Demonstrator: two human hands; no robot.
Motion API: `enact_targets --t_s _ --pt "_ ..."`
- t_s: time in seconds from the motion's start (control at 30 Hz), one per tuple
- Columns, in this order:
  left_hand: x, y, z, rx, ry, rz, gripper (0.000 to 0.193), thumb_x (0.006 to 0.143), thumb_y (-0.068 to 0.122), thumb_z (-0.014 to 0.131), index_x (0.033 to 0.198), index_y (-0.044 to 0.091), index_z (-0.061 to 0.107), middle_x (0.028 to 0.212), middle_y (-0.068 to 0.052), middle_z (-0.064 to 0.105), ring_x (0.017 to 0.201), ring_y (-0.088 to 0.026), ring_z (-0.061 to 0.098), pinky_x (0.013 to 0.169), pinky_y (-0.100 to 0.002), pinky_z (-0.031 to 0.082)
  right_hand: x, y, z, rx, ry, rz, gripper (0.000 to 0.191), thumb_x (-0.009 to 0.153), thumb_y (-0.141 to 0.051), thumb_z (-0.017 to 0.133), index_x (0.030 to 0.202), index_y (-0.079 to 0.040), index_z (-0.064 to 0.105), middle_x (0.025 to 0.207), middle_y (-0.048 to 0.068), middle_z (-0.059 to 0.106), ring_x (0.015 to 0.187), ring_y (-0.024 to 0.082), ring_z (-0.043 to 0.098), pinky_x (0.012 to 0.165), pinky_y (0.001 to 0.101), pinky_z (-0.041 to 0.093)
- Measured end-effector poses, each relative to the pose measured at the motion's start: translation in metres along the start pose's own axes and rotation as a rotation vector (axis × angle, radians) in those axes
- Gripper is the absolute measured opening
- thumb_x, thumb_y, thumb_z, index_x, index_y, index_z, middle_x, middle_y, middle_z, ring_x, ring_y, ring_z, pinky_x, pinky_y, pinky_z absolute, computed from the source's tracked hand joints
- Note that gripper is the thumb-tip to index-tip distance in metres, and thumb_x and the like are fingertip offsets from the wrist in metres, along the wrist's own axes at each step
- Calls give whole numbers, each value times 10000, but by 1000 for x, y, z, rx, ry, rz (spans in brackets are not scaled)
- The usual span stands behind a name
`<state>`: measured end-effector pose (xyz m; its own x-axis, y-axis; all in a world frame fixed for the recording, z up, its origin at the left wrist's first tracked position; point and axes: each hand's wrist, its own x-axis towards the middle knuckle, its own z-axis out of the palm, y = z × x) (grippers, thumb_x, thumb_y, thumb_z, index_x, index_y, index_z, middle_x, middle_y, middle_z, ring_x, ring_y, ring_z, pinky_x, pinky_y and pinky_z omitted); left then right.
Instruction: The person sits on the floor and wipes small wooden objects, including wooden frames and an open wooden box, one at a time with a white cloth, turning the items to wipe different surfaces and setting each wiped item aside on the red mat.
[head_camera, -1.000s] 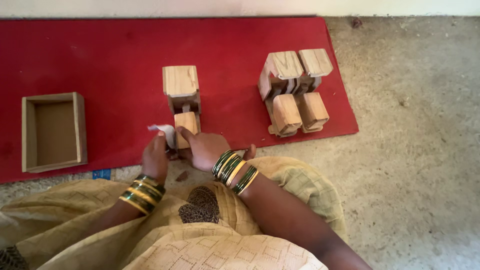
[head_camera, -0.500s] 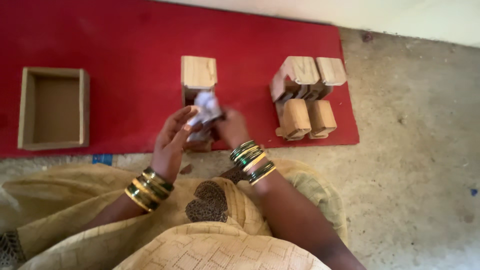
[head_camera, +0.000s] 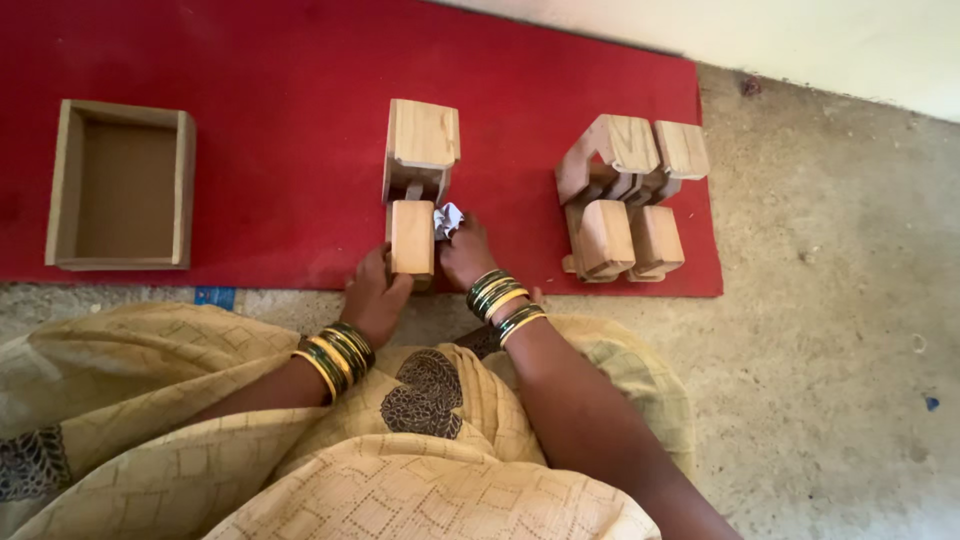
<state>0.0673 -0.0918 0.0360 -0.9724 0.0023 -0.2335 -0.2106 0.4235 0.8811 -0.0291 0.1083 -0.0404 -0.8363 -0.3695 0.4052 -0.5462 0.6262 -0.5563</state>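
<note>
Left hand (head_camera: 375, 297) grips near end of wooden block piece (head_camera: 412, 237) at red mat's (head_camera: 250, 80) six o'clock edge. Right hand (head_camera: 466, 253) clenched on white crumpled cloth (head_camera: 447, 219), pressed against block's three o'clock side

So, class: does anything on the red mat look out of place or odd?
Only the crumpled white scrap in the right hand, pressed beside the wooden block piece that the left hand steadies. Otherwise nothing looks spilled or broken.
</note>
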Motion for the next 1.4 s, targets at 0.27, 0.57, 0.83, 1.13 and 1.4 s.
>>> enact_targets --t_s 0.27,0.57,0.83,1.13,1.4 --pt "9 -24 2 245 5 222 722 932 368 501 1503 -40 333 1439 -340 470 1308 -477 473 1138 -551 319 13 -69 -41 -183 -434 425 219 829 -128 626 980 5 711 958 267 706 887 446 682 823 533 546" --pt "9 -14 -10 31 -69 137 771 896 396 535 1513 -3 303 1398 -315 534 1257 -429 567 1071 -507 431 17 -140 -97 -130 -577 671 242 900 -200 613 1059 -48 716 980 201 737 884 359 737 821 490 587" --pt "-10 12 -20 135 -214 4 458 1028 302 528 1300 -64 574 1256 -290 700 1142 -356 708 1033 -439 543 26 -160 -82 -130 -346 332 794 899 -296 627 1621 -218 307 1303 264 566 1101 417 663 931 504 576" --pt "-32 34 -19 -17 -346 184 404 997 180 566 1340 -14 478 1338 -219 640 1245 -303 629 1058 -429 486 47 -176 -95 -260 -501 561 853 851 -481 660 1591 -291 280 1427 247 485 1203 432 614 933 560 561" --pt "-36 38 -16 113 -344 84 597 914 159 617 1449 33 383 1414 -195 581 1264 -308 626 1068 -420 507 42 -154 -88 -166 -400 632 920 774 -464 768 1562 -305 320 1395 260 511 1175 437 613 959 544 535"
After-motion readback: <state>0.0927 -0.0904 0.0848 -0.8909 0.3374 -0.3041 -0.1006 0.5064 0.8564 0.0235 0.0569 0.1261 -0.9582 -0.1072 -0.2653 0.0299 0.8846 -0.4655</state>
